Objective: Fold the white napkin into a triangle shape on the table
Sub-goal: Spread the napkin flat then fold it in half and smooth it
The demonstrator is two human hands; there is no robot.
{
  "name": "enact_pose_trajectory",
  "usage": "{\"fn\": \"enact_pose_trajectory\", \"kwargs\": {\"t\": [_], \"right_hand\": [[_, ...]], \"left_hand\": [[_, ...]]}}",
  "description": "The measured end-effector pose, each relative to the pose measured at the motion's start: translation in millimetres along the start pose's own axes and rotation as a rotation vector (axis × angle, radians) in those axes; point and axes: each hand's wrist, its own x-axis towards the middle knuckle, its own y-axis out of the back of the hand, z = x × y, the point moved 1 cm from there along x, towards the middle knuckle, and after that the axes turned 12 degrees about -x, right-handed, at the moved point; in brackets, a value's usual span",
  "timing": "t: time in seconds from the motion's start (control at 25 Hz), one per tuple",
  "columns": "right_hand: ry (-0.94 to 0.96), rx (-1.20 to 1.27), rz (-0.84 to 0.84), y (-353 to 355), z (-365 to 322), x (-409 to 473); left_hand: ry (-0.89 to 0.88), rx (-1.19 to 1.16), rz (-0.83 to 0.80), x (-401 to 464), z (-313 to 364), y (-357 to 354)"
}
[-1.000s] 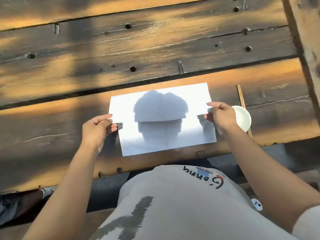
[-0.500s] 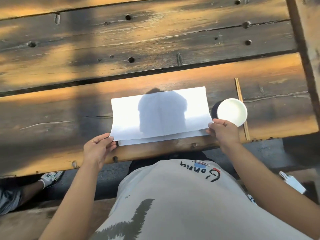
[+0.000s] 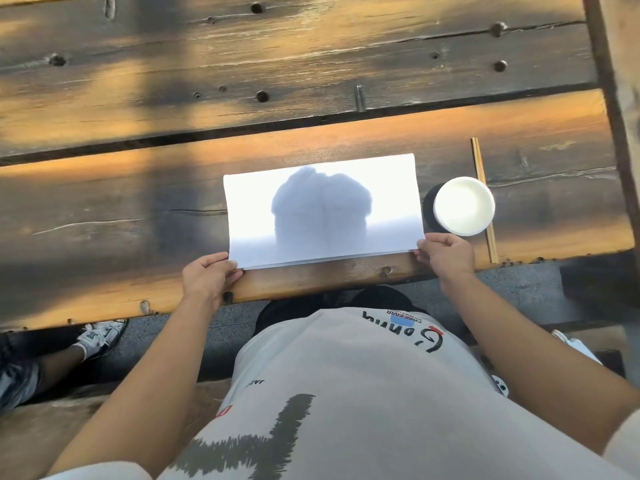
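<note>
Head view shows the wooden bench (image 3: 104, 209), its far part cut off. A head shadow darkens the folded white napkin (image 3: 381, 202). Left hand (image 3: 207, 278) and right hand (image 3: 446, 254) each pinch a near corner; fingertips underneath stay hidden.

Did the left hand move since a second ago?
Yes. The left hand moved toward the table's near edge, bringing the napkin's folded-over corner down with it.
</note>
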Motion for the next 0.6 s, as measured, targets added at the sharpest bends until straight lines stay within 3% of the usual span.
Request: {"fn": "enact_pose_trajectory", "kwargs": {"t": [0.36,0.6], "right_hand": [[0.014,-0.264,0.094,-3,18,12],[0.095,-0.516,0.205,-4,17,14]], "left_hand": [[-0.018,0.052,0.013,2,-13,-1],[-0.089,0.231,0.037,1,-17,-3]]}}
